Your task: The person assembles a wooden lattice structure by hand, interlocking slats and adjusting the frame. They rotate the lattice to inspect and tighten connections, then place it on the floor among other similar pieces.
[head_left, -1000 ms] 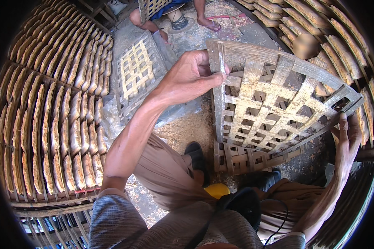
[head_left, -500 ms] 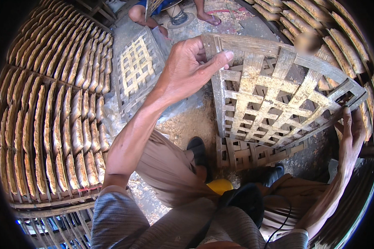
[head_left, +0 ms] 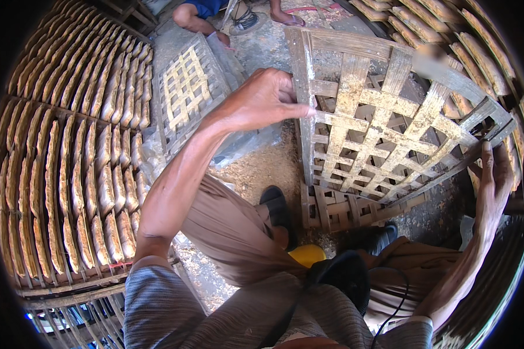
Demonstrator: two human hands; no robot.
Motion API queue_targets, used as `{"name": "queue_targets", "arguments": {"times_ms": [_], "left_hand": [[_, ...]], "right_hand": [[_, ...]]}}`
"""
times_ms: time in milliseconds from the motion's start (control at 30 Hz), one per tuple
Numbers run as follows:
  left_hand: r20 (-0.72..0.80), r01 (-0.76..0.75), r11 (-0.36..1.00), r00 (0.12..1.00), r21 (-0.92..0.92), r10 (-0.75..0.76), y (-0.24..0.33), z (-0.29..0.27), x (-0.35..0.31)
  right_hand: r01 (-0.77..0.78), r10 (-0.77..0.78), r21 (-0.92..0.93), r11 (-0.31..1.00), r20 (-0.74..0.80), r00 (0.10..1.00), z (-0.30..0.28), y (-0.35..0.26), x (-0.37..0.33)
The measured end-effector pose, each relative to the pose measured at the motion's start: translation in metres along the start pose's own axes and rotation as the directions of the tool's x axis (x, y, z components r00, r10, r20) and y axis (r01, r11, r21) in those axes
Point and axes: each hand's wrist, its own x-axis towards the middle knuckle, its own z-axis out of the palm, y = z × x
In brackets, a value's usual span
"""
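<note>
A woven bamboo lattice tray with a flat wooden frame stands tilted up in front of me on the right. My left hand grips the tray's left side bar, the thumb lying across the front and the fingers curled behind. At the tray's right corner, my right hand pinches the frame with the thumb on top; its other fingers are partly hidden. Behind and below the tray, a second lattice tray shows its lower edge near the floor.
Racks of upright filled slabs line the left, with more slabs at upper right. Another lattice tray lies on plastic sheeting ahead. A co-worker's legs are at the top. Crumbs and a yellow object lie by my feet.
My left hand has slid down the tray's left side bar from near its top corner. The right hand keeps its hold at the right corner. The tray's top left corner sits slightly higher.
</note>
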Motion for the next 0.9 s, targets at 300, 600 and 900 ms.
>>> {"name": "queue_targets", "arguments": {"times_ms": [300,600,900], "left_hand": [[0.011,-0.105,0.971,0.994,-0.213,0.110,-0.031,0.012,0.017],[0.171,0.015,0.992,0.985,0.122,-0.036,-0.031,0.025,0.023],[-0.279,-0.275,0.895,0.943,-0.350,0.181,-0.014,0.030,0.016]], "right_hand": [[-0.027,0.026,-0.005,1.000,-0.006,1.000,0.005,0.007,0.001],[-0.072,0.080,0.089,0.993,-0.080,0.994,0.005,0.018,-0.001],[-0.057,0.177,0.536,0.842,-0.174,0.969,0.004,0.013,0.001]]}}
